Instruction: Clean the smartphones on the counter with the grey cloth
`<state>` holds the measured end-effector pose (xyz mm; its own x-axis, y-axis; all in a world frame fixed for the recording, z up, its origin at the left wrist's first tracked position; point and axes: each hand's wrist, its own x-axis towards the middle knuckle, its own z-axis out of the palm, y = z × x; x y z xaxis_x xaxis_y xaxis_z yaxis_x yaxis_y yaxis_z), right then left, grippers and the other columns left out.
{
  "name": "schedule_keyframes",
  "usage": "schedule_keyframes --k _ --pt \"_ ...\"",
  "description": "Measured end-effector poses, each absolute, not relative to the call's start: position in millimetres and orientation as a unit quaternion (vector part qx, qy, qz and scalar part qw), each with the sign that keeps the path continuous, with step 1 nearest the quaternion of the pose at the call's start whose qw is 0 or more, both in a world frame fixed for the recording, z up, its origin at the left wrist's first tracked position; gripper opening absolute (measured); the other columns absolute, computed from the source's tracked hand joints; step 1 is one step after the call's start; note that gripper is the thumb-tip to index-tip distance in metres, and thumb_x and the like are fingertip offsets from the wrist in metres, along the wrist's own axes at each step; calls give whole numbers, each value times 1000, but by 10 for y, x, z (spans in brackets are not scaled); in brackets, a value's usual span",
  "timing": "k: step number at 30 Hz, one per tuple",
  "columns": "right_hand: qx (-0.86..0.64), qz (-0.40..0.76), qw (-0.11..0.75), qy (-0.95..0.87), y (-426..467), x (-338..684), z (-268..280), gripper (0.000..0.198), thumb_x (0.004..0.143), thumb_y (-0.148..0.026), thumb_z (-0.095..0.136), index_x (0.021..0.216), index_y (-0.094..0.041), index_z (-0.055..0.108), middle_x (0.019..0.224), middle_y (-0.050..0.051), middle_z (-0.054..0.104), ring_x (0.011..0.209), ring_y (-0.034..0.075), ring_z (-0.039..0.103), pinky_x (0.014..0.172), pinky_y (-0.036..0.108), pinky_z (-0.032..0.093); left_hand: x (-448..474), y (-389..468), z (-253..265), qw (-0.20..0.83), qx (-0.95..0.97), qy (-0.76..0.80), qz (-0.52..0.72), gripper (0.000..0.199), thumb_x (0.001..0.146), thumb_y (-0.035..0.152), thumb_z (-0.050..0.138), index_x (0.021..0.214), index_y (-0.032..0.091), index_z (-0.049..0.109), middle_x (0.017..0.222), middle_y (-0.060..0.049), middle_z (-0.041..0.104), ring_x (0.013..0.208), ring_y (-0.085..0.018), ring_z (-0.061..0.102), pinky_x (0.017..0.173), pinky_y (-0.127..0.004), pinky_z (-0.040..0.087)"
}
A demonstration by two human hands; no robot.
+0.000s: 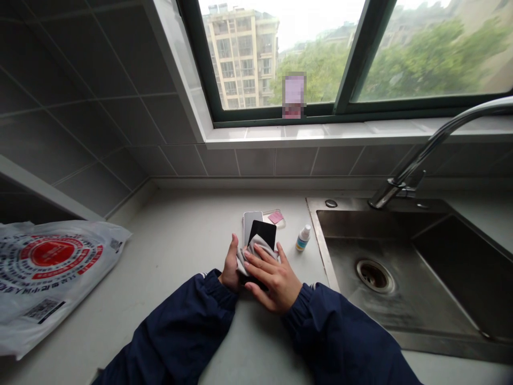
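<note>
A black-screened smartphone (pixel 267 231) is tilted up off the counter, with my left hand (pixel 231 267) gripping its left side, thumb pointing up. Over its lower part lies a grey cloth (pixel 259 241), bunched and creased. My right hand (pixel 272 278) presses this cloth against the screen, fingers laid across it. Just behind, a second phone-like device (pixel 252 218) with a pale frame rests on the counter, partly covered from view. Beside it is a clear phone case (pixel 281 220) with a pink card (pixel 276 217) on it. A small white spray bottle (pixel 303 238) stands to the right of my hands.
On the right, a steel sink (pixel 325 256) is set into the white counter (pixel 180 230), with a chrome faucet (pixel 417 147) arching over it. A printed white plastic bag (pixel 92 235) lies at the left. Tiled wall (pixel 256 161) and a window run along the back.
</note>
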<state>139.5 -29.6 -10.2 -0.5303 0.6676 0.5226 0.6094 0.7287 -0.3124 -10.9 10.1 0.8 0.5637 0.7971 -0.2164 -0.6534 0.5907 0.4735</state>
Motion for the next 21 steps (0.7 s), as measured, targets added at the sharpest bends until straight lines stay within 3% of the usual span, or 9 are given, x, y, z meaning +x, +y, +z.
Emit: schedule_keyframes --k 3,8,14,21 --pt "-350 38 328 -877 -301 1388 -108 39 97 -30 52 133 -20 61 145 7 56 145 27 39 123 58 -5 -121 99 46 875 177 177 415 84 83 73 56 129 3 60 119 -24 70 120 -39 62 113 -52 39" --pt "-397 11 343 -851 -262 1387 -146 39 99 -25 47 135 -22 59 149 6 53 145 27 39 123 59 -2 -135 110 -5 857 146 177 461 85 89 73 43 137 3 55 125 -24 67 124 -39 60 113 -51 38" --pt "-463 7 316 -828 -227 1406 -162 47 100 -27 44 146 -17 48 156 11 40 147 32 35 119 66 19 -120 115 -75 837 152 168 498 83 92 72 35 146 11 47 135 -20 62 133 -37 53 117 -51 32" --pt "-387 24 344 -855 -289 1402 -116 41 99 -28 48 137 -16 57 148 11 52 146 31 38 121 64 17 -174 88 -14 870 157 146 444 102 84 83 37 144 2 47 132 -27 61 131 -42 52 116 -55 31"
